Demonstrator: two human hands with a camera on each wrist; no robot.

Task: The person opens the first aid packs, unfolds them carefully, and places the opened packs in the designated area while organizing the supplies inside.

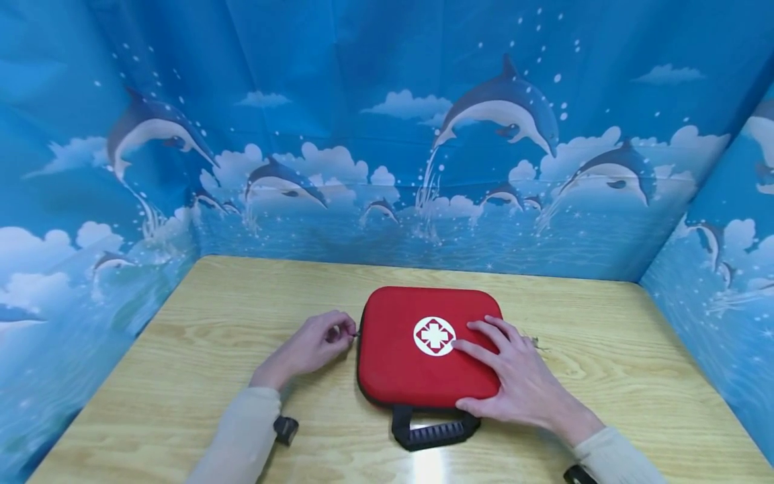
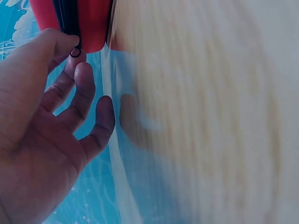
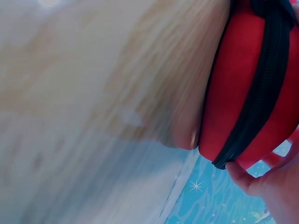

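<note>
Biggest thing here is the blue backdrop (image 1: 338, 121), all leaping dolphins and clouds, wrapped round the far edge and sides of a wood-grain bench (image 1: 605, 356). The red case (image 1: 393, 349) lies flat around the middle of that bench, between the person's light sleeves (image 1: 238, 437).

Right hand (image 1: 514, 376) is open and spread over the case's right part, fingers across the top, thumb at the near edge. In the right wrist view one fingertip touches the side, right at the black zip (image 3: 254, 107); can't say which finger. Left hand (image 1: 317, 343) sits just off the case's left side, thumb and a finger pinching, the other fingers loosely bent.

Black handle (image 1: 432, 435) sticks out toward the person, ribbed grip, nobody holding it. White cross emblem (image 1: 434, 336) is on top, right index finger at its edge. Tiniest bit: the ring-shaped pull (image 2: 72, 55) in the left hand's pinch.
</note>
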